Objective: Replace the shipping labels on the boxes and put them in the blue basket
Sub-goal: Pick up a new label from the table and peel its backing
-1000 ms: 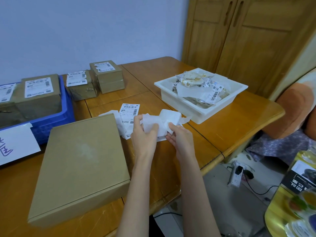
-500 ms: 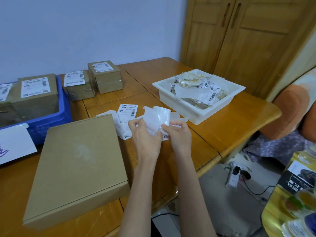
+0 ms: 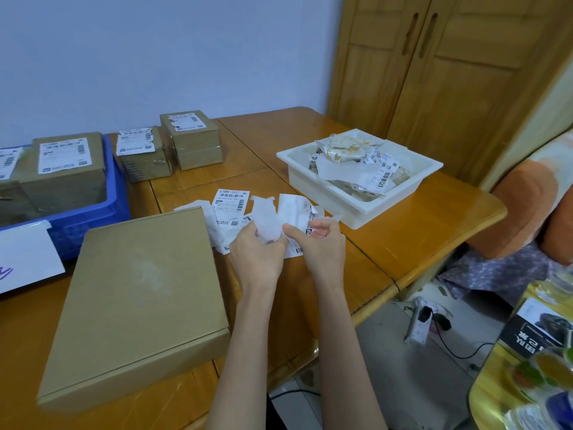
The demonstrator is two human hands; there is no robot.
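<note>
L hand [image 3: 259, 254] grips a crumpled backing sheet [image 3: 266, 220]; R hand [image 3: 321, 243] pinches a label [image 3: 296, 212], both over table [image 3: 403, 231] centre. Just beside: loose labels [image 3: 231, 206], flat box [image 3: 136, 302] at near edge. White tray [image 3: 359, 209] w/ scraps toward right edge. Blue basket [image 3: 93, 212] at left edge holds 2 labelled boxes [image 3: 66, 169]; 2 more boxes [image 3: 192, 139] at far edge.

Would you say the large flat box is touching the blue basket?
Apart: the head view shows a strip of bare wooden table between the large flat box and the blue basket.
</note>
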